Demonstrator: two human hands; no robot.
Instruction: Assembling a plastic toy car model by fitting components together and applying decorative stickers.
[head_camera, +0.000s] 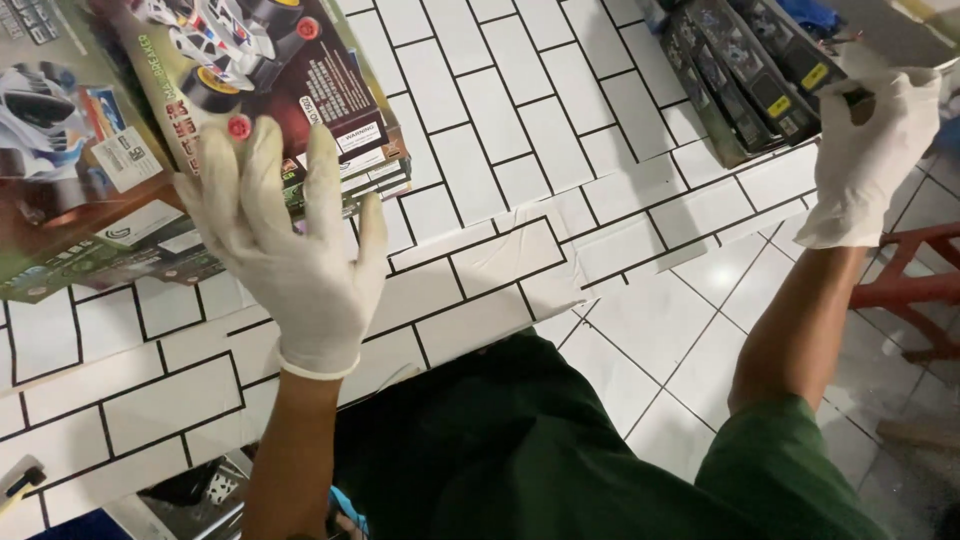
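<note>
- While I look down from the head camera, my left hand, in a white glove, has its fingers spread flat against the near edge of a stack of toy car boxes; it presses on them and is not closed round any.
- That stack sits at the far left corner of the white tiled counter, with a second pile of boxes just beside it on the left.
- Over on the far right, my right hand, gloved too, is curled shut on the end of a dark flat box.
- That box belongs to a row of dark boxes lying tilted at the counter's far right edge.
- Beyond the counter's right edge I can see a red stool on the pale floor.
</note>
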